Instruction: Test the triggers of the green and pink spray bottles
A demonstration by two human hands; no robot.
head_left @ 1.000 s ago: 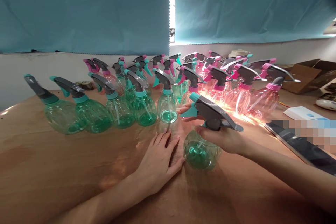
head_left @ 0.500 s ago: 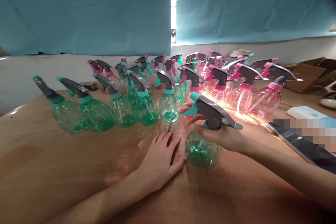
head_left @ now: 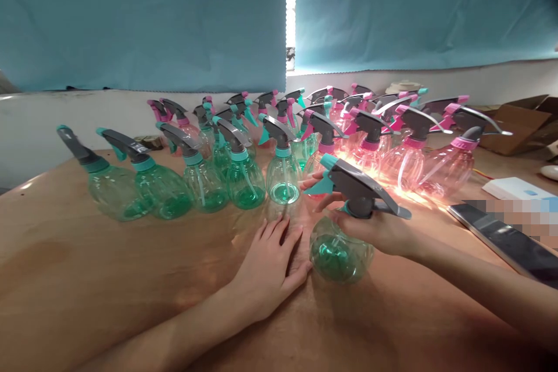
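My right hand [head_left: 375, 229] is wrapped round the neck of a green spray bottle [head_left: 340, 256], which has a grey trigger head with a teal nozzle. The bottle is slightly tilted; I cannot tell whether its base touches the table. Flat on the wooden table [head_left: 174, 279] lies my left hand [head_left: 272, 261], fingers spread, just left of the held bottle. Beyond it stands a row of green spray bottles, the nearest being a clear green spray bottle [head_left: 283, 180] with a teal collar. Pink spray bottles [head_left: 401, 163] stand behind my right hand.
More green and pink spray bottles crowd behind the front row. At the right lie a dark phone [head_left: 501, 238] and a white box [head_left: 518, 189]. An open cardboard box [head_left: 518, 128] stands at the back right. Blue curtains [head_left: 143, 23] hang behind the table.
The view has shifted very slightly, so most things sit a little further right. Both hands hold nearly the same pose, with the same spray bottle in my right hand.
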